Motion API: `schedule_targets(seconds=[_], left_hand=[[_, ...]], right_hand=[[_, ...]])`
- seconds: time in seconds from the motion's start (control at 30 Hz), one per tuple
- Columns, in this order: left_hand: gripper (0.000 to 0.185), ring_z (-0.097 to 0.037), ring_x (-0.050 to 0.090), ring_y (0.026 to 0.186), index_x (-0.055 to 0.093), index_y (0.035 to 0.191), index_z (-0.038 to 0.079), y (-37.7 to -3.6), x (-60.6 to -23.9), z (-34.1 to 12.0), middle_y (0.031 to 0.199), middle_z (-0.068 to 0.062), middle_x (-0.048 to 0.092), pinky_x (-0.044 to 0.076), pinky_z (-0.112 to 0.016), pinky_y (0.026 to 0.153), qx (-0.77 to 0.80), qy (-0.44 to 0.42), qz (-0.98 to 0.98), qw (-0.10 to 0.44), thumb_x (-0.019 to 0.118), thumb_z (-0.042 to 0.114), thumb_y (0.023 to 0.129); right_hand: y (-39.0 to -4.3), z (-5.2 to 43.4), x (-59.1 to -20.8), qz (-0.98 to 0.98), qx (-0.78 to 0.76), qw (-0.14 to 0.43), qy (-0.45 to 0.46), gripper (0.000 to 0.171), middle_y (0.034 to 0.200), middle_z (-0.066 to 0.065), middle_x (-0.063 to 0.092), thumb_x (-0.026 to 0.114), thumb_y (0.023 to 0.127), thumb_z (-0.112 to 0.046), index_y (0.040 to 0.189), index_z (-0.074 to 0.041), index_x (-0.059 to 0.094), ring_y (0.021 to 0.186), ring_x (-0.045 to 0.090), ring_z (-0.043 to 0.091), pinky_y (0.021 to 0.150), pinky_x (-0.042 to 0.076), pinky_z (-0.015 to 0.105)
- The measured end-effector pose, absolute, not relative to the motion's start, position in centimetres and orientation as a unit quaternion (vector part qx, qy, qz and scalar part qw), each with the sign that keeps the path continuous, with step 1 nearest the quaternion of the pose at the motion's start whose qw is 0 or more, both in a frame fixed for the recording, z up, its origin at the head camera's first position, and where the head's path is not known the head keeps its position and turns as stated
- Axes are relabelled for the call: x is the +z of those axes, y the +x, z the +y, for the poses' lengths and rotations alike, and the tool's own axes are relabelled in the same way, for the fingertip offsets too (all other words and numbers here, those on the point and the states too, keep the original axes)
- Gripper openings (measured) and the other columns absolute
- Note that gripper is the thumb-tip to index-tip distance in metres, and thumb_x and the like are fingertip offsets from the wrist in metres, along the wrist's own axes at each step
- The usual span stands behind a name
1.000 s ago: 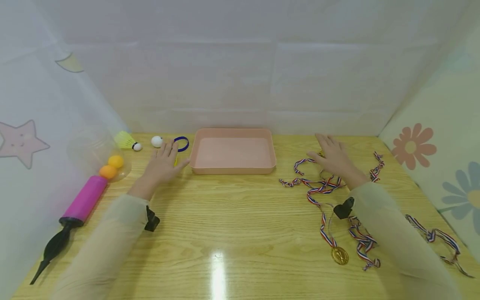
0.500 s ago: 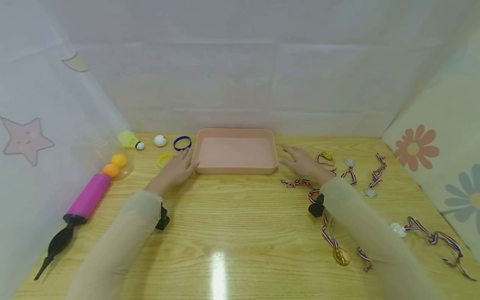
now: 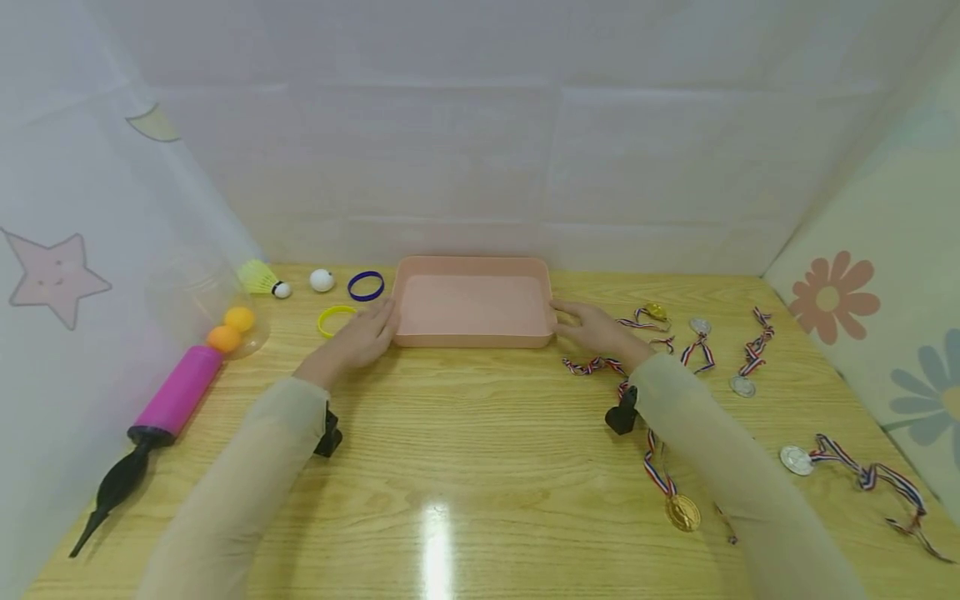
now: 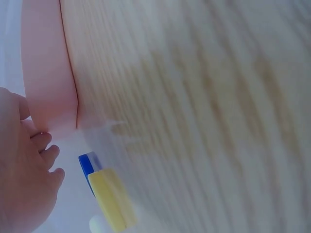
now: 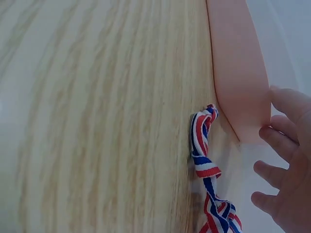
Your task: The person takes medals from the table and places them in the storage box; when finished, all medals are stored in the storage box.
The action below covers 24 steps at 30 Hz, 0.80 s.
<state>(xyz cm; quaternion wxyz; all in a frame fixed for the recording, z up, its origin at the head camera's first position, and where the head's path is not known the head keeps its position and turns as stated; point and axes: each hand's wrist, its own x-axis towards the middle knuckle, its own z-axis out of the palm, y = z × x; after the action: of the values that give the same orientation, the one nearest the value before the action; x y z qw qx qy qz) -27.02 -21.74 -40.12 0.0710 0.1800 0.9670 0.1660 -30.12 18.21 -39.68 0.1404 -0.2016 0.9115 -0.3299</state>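
Note:
A shallow pink rectangular tray (image 3: 472, 340) stands at the back middle of the wooden table. My left hand (image 3: 362, 337) touches the tray's left side near its front corner, fingers fairly straight. At the opposite side, my right hand (image 3: 596, 329) has its fingertips against the tray's right wall. In the left wrist view, my left hand (image 4: 26, 170) is beside the tray corner (image 4: 48, 73), partly cut off by the frame. In the right wrist view, thumb and forefinger of my right hand (image 5: 291, 150) meet the tray's edge (image 5: 238, 63), with the other fingers spread apart.
Yellow (image 3: 324, 320) and blue wristbands (image 3: 366, 286), a white ball (image 3: 322, 280), a shuttlecock (image 3: 258, 278), orange balls (image 3: 225, 338) and a pink hand pump (image 3: 177, 392) lie left. Several ribboned medals, including a gold medal (image 3: 682, 512) and a silver medal (image 3: 796, 460), lie right.
Both hands have moved inward to the tray's sides; the right hand came left from above the medals, which show more now. The tray stays in its place on the table.

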Motion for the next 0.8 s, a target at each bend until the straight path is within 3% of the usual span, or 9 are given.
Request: schedule_targets(seconds=[0.2, 0.43, 0.8], left_hand=[[0.06, -0.035, 0.005, 0.137, 0.01, 0.144, -0.007, -26.3, -39.7, -21.7, 0.149, -0.024, 0.008, 0.006, -0.049, 0.109, 0.147, 0.187, 0.969, 0.075, 0.012, 0.035, 0.101], [0.057, -0.038, 0.01, 0.135, 0.013, 0.143, -0.008, -24.9, -39.8, -21.9, 0.148, -0.025, 0.012, 0.009, -0.05, 0.109, 0.115, 0.209, 0.97, 0.057, 0.016, 0.031, 0.102], [0.055, -0.039, 0.014, 0.134, 0.017, 0.141, -0.011, -21.4, -40.2, -21.8, 0.147, -0.027, 0.016, 0.011, -0.048, 0.109, 0.129, 0.219, 0.966, 0.043, 0.022, 0.026, 0.102]], right_hand=[[-29.0, 17.9, -39.0, 0.91, -0.336, 0.128, -0.208, 0.056, 0.146, 0.012, 0.031, 0.055, 0.093, -0.029, 0.142, -0.01, 0.036, 0.133, 0.024, 0.033, 0.105, 0.024, 0.052], [-27.2, 18.3, -39.0, 0.916, -0.312, 0.105, -0.23, 0.054, 0.14, 0.018, 0.037, 0.058, 0.092, -0.028, 0.138, -0.007, 0.042, 0.127, 0.033, 0.038, 0.097, 0.034, 0.054], [-24.0, 19.3, -39.5, 0.903, -0.328, 0.105, -0.258, 0.054, 0.14, 0.02, 0.037, 0.062, 0.09, -0.026, 0.138, -0.008, 0.044, 0.128, 0.03, 0.039, 0.099, 0.031, 0.055]])
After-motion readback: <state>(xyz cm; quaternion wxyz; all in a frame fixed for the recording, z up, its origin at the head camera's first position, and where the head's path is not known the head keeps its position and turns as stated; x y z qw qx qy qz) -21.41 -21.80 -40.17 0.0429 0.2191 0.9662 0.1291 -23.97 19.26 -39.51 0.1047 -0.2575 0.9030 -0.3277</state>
